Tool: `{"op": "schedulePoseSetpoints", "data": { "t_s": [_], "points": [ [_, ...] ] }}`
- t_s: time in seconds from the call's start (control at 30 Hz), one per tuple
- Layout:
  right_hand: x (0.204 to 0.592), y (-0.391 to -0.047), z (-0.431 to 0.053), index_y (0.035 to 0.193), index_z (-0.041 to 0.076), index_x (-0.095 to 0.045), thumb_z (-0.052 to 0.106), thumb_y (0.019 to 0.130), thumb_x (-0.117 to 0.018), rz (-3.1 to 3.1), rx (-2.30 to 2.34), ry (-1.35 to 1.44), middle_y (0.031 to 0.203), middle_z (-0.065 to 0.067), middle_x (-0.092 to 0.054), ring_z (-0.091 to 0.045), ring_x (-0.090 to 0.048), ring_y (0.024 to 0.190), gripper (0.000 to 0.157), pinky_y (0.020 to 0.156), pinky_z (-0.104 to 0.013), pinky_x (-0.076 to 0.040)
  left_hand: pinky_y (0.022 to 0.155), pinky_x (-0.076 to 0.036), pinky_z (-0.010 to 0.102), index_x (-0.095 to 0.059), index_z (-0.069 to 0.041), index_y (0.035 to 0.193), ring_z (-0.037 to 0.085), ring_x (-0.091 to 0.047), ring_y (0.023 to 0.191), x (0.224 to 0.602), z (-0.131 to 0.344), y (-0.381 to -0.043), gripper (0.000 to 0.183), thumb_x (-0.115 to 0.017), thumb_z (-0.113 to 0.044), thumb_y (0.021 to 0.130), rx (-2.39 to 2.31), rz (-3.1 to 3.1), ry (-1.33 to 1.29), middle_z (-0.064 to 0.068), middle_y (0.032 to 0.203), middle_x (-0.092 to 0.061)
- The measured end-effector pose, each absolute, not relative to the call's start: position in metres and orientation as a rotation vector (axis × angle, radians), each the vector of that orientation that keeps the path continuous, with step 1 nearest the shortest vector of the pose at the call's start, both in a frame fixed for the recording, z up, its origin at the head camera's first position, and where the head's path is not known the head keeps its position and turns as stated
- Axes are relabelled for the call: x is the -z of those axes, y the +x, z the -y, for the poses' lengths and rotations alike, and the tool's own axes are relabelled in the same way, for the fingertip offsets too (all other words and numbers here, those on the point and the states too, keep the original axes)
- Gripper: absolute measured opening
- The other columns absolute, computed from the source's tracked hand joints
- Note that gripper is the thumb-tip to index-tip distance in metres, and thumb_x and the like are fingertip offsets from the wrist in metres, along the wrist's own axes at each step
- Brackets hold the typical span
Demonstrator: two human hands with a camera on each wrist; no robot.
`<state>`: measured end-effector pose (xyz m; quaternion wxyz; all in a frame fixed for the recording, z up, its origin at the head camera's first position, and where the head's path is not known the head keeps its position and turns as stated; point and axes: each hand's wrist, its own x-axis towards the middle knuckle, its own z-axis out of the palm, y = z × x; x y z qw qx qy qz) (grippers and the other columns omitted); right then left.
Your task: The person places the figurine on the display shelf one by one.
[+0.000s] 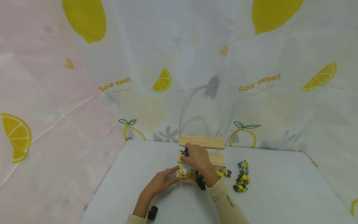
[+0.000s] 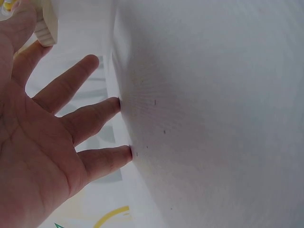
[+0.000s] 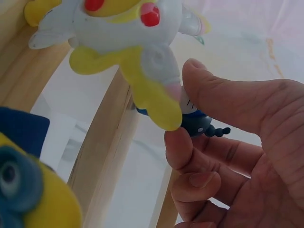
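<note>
My right hand [image 1: 198, 156] pinches a small toy figure [image 1: 184, 153] with a dark head and a beaded tail [image 3: 221, 131] between thumb and fingers, at the left end of the middle tier of a wooden stepped shelf [image 1: 216, 159]. Below it on the bottom tier stands a larger white and yellow figure [image 1: 185, 172] with red spots, which partly covers the pinched one in the right wrist view. My left hand [image 1: 160, 183] is spread at the shelf's left end. Its index fingertip touches the wood [image 2: 47, 31], and its other fingers [image 2: 97, 118] reach to the white tabletop.
More yellow figures [image 1: 219, 174] are at the right part of the bottom tier, one with blue goggles [image 3: 28, 190]. Several loose toy figures [image 1: 243, 178] lie in a column on the white table to the right. A lemon-printed cloth [image 1: 193, 102] hangs behind the shelf.
</note>
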<state>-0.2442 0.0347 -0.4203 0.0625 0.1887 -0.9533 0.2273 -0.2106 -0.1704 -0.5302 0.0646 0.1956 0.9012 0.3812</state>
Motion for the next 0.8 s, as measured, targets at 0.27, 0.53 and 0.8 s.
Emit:
{"op": "schedulePoseSetpoints", "data": {
  "t_s": [0.27, 0.53, 0.8],
  "points": [
    [0.423, -0.2431, -0.0354, 0.099, 0.011, -0.063, 0.028, 0.082, -0.082, 2.837, -0.682, 0.61, 0.065, 0.004, -0.054, -0.01, -0.044, 0.051, 0.031, 0.046, -0.024, -0.035, 0.105, -0.036, 0.06, -0.052, -0.023, 0.145, 0.043, -0.042, 0.134, 0.5314, 0.1705, -0.2109, 0.06, -0.057, -0.055, 0.095, -1.145, -2.72, 0.588, 0.01, 0.145, -0.051],
    [0.4198, -0.2424, -0.0352, 0.098, 0.01, -0.066, 0.026, 0.079, -0.085, 2.799, -0.614, 0.682, 0.078, 0.001, -0.061, -0.013, -0.052, 0.063, 0.032, 0.052, -0.027, -0.043, 0.105, -0.037, 0.06, -0.051, -0.024, 0.146, 0.044, -0.043, 0.133, 0.532, 0.172, -0.2108, 0.061, -0.057, -0.056, 0.095, -1.143, -2.728, 0.588, 0.011, 0.144, -0.051],
    [0.4181, -0.2427, -0.0318, 0.097, 0.011, -0.065, 0.028, 0.079, -0.085, 2.828, -0.534, 0.67, 0.08, -0.002, -0.06, -0.018, -0.055, 0.069, 0.032, 0.057, -0.031, -0.048, 0.105, -0.038, 0.059, -0.052, -0.023, 0.145, 0.042, -0.044, 0.133, 0.5324, 0.1712, -0.211, 0.06, -0.057, -0.056, 0.095, -1.14, -2.736, 0.603, 0.011, 0.144, -0.051]
  ]
}}
